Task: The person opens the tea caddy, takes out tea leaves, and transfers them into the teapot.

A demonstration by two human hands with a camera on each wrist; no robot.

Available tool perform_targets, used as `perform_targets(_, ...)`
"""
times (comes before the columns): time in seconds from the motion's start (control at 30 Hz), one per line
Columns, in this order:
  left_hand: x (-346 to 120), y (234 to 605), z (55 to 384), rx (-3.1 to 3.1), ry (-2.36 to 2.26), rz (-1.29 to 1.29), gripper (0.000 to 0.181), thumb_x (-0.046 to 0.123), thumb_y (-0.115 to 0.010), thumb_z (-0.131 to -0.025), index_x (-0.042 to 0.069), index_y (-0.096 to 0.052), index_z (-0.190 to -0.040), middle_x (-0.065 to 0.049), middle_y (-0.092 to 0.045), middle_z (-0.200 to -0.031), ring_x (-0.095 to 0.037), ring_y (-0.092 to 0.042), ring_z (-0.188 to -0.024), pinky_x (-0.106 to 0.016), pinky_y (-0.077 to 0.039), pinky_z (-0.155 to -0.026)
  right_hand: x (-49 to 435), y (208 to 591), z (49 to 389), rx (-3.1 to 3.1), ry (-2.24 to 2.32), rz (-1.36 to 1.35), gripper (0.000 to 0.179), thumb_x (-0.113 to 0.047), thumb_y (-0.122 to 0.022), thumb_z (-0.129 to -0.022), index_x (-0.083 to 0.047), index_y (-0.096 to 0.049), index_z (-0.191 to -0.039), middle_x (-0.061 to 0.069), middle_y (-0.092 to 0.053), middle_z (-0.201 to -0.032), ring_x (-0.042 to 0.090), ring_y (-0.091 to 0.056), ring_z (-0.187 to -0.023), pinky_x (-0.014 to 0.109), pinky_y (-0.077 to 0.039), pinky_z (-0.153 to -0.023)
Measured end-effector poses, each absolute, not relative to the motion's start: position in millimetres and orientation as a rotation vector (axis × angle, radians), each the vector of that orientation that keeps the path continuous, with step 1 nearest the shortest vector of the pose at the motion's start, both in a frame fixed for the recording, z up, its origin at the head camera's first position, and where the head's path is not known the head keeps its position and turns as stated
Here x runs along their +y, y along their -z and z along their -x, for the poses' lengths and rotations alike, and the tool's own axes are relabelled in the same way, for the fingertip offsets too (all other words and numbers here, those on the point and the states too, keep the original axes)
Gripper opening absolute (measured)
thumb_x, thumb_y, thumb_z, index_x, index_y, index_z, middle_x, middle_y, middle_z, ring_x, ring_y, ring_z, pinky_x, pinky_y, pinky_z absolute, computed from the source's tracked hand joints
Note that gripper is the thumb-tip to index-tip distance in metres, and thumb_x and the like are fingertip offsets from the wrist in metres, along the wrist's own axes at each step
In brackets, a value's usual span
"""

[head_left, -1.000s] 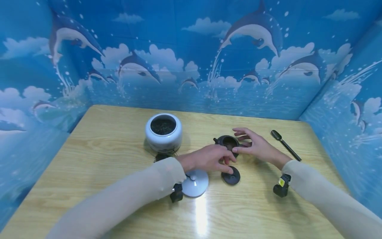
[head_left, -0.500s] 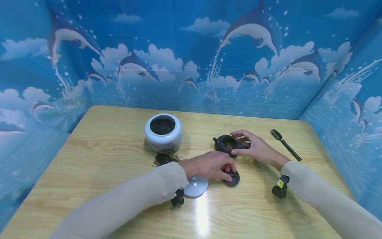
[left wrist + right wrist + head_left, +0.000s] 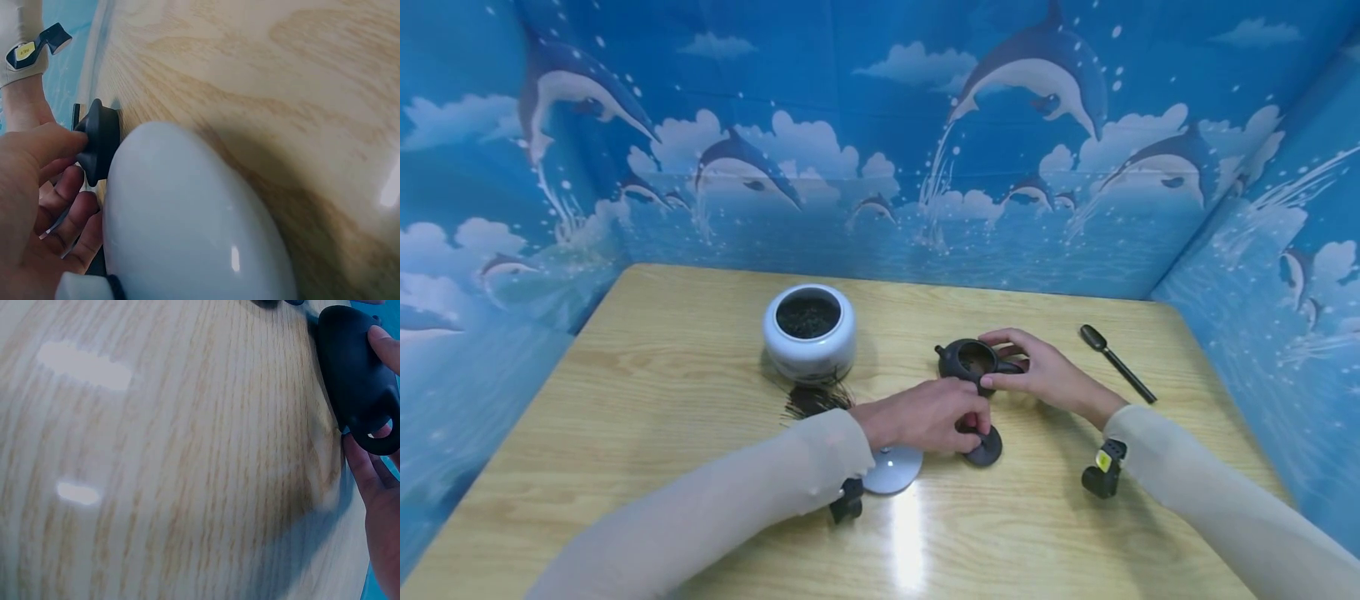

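Note:
My left hand (image 3: pixel 928 417) pinches the small round dark lid (image 3: pixel 988 452) by its top, between thumb and fingers. In the left wrist view, the lid (image 3: pixel 106 147) stands just beyond the white domed lid (image 3: pixel 187 212). My right hand (image 3: pixel 1048 375) grips a dark, uncovered teapot (image 3: pixel 955 360) at its handle side, spout pointing left. The right wrist view has the thumb on the teapot's upper body (image 3: pixel 353 369) and the fingers near its loop handle. Some brownish stuff shows inside the pot.
A white jar (image 3: pixel 808 354) of dark loose leaves stands left of the teapot. In front of it lies a dark, bristly thing (image 3: pixel 811 402), partly covered by the left sleeve. A black scoop (image 3: pixel 1118 365) lies at the right. Dolphin-print cloth (image 3: pixel 880 225) walls the table's back.
My left hand has come down toward me, and its fingers have closed on the dark lid. My right hand has settled closer round the teapot.

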State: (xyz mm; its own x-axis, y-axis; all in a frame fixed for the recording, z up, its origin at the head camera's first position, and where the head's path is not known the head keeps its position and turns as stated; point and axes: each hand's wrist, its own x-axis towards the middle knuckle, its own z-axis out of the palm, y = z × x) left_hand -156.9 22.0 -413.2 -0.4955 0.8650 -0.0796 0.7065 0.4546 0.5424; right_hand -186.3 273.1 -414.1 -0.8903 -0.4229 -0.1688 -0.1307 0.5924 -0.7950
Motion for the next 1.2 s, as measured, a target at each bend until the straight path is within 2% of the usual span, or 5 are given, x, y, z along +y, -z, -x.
perform_targets(0.4,20,408,158,2.432,-0.592,-1.349,0.013,0.033,-0.072,-0.108,0.026,-0.078,-0.118,0.006,-0.067,-0.128,-0.013,-0.059,-0.127,-0.029,-0.05,-0.114,273,413,185,2.497,1.176,0.453,0.067,-0.03,-0.078,-0.103,-0.013,-0.049,-0.161,0.016,-0.051,-0.163,0.041,-0.056,-0.143,0.058,-0.056,-0.111)
perform_targets(0.47,19,403,160,2.429,-0.612,-1.334,0.016,0.033,-0.072,-0.108,0.025,-0.078,-0.12,0.006,-0.068,-0.129,-0.013,-0.06,-0.127,-0.029,-0.051,-0.114,273,413,185,2.497,1.171,0.454,0.067,-0.03,-0.078,-0.104,-0.012,-0.049,-0.161,0.017,-0.05,-0.164,0.041,-0.056,-0.144,0.06,-0.055,-0.112)
perform_targets(0.7,14,384,171,2.409,-0.742,-1.282,0.016,0.03,-0.072,-0.108,0.021,-0.078,-0.12,0.003,-0.069,-0.128,-0.009,-0.064,-0.114,-0.027,-0.056,-0.101,274,409,185,2.488,1.143,0.474,0.07,-0.033,-0.078,-0.104,-0.011,-0.048,-0.163,0.018,-0.048,-0.165,0.042,-0.055,-0.144,0.061,-0.055,-0.113)
perform_targets(0.97,10,369,183,2.511,-0.822,-1.173,0.013,0.03,-0.072,-0.108,0.021,-0.077,-0.116,0.003,-0.068,-0.119,-0.012,-0.064,-0.11,-0.032,-0.057,-0.102,274,403,184,2.488,1.116,0.486,0.067,-0.03,-0.077,-0.104,-0.012,-0.05,-0.162,0.019,-0.048,-0.161,0.041,-0.057,-0.141,0.061,-0.054,-0.116)
perform_targets(1.2,13,372,193,2.616,-0.822,-1.095,0.018,0.029,-0.069,-0.11,0.018,-0.077,-0.121,0.0,-0.07,-0.123,-0.015,-0.065,-0.116,-0.036,-0.057,-0.107,272,399,184,2.489,1.089,0.477,0.069,-0.032,-0.079,-0.103,-0.014,-0.049,-0.163,0.019,-0.046,-0.163,0.043,-0.056,-0.143,0.061,-0.055,-0.114)
